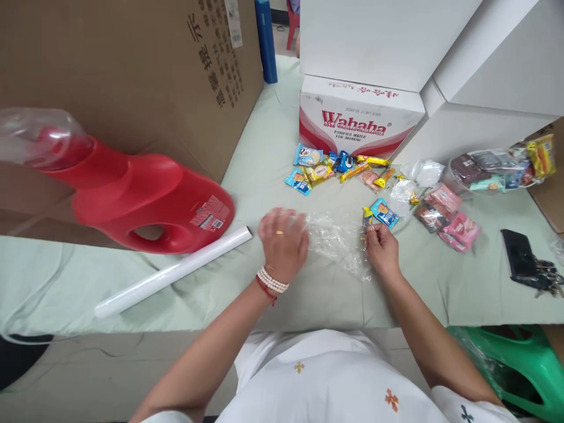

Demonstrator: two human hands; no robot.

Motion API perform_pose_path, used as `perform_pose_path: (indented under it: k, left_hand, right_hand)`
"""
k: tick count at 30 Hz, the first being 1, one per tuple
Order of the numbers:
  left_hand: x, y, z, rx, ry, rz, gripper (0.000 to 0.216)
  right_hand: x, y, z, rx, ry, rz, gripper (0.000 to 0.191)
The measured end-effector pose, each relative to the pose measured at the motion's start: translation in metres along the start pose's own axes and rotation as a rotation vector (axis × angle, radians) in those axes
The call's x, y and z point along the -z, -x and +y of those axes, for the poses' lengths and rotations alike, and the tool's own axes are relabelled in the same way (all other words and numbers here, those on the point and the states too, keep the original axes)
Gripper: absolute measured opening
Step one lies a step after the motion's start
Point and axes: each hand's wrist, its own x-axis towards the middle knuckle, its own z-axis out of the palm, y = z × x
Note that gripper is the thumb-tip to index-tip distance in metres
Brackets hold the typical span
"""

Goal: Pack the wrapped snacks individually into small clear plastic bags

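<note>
My left hand (282,244), palm down and slightly blurred, is open at the left end of a clear plastic bag (339,239). The bag lies crumpled and flat between my hands. On its right side, my right hand (382,248) is closed in a pinch on a small yellow and blue snack packet (367,216). A blue snack packet (385,213) lies just beyond those fingertips. Several wrapped snacks, including a yellow packet (320,171) and a light blue one (307,155), form a loose group farther back. Pink packets (460,231) lie to the right.
A white and red Wahaha carton (356,117) stands behind the snacks. Leftward are a red plastic jug (154,188), a white roll (176,272) and a big cardboard box (132,70). At right are a filled clear container (458,176), a black phone (520,252) and keys (549,276).
</note>
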Motion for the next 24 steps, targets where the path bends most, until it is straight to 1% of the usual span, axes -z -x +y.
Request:
perform_pose_path:
  k: [1,2,3,4,5,6,8,10,11,12,13,14,15,16,17,18,20,22,24]
  left_hand:
    - [0.002,0.004,0.001,-0.16,0.01,-0.169,0.037]
    - [0.004,0.008,0.0,-0.278,0.03,-0.325,0.04]
    - [0.006,0.012,-0.004,-0.343,0.054,-0.444,0.045]
    - [0.008,0.015,-0.009,-0.357,0.081,-0.513,0.05]
    - [0.01,0.019,-0.015,-0.327,0.112,-0.53,0.055]
    - [0.012,0.022,-0.021,-0.269,0.149,-0.509,0.059]
    - [0.014,0.024,-0.031,-0.131,0.226,-0.423,0.066]
    - [0.013,0.021,-0.033,-0.021,0.227,-0.372,0.072]
    - [0.011,0.018,-0.032,0.004,0.189,-0.378,0.073]
    - [0.008,0.015,-0.03,0.008,0.141,-0.401,0.072]
    - [0.006,0.011,-0.027,-0.003,0.097,-0.428,0.063]
    - [0.003,0.007,-0.024,-0.025,0.072,-0.449,0.048]
    - [0.002,0.003,-0.021,-0.055,0.077,-0.458,0.031]
    - [0.003,0.001,-0.02,-0.092,0.11,-0.46,0.019]
    - [0.006,0.0,-0.019,-0.134,0.162,-0.456,0.017]
    - [0.01,0.001,-0.02,-0.178,0.221,-0.455,0.02]
    - [0.023,0.008,-0.024,-0.25,0.329,-0.483,0.022]
    - [0.038,0.017,-0.03,-0.258,0.374,-0.537,0.024]
    - [0.047,0.022,-0.031,-0.204,0.332,-0.547,0.027]
  right_hand:
    - [0.0,-0.001,0.001,0.008,0.008,-0.003,0.05]
    - [0.001,-0.001,0.003,0.018,0.015,0.004,0.051]
    - [0.003,-0.002,0.004,0.029,0.022,0.019,0.051]
    - [0.006,-0.003,0.006,0.042,0.03,0.04,0.051]
    - [0.009,-0.003,0.008,0.055,0.041,0.06,0.049]
    - [0.012,-0.004,0.01,0.065,0.054,0.077,0.048]
    - [0.016,-0.004,0.014,0.075,0.077,0.095,0.045]
    - [0.017,-0.004,0.017,0.073,0.093,0.096,0.042]
    - [0.017,-0.005,0.017,0.068,0.099,0.092,0.042]
    - [0.015,-0.005,0.017,0.065,0.102,0.085,0.042]
    - [0.014,-0.005,0.016,0.064,0.101,0.076,0.042]
    - [0.013,-0.006,0.015,0.063,0.096,0.07,0.042]
    - [0.012,-0.007,0.014,0.061,0.086,0.067,0.042]
    - [0.011,-0.008,0.013,0.057,0.075,0.069,0.041]
    - [0.012,-0.009,0.013,0.051,0.062,0.074,0.04]
    - [0.013,-0.011,0.012,0.042,0.049,0.083,0.039]
    - [0.015,-0.013,0.013,0.02,0.027,0.1,0.036]
    - [0.016,-0.015,0.014,0.003,0.014,0.114,0.033]
    - [0.015,-0.016,0.015,0.008,0.032,0.119,0.032]
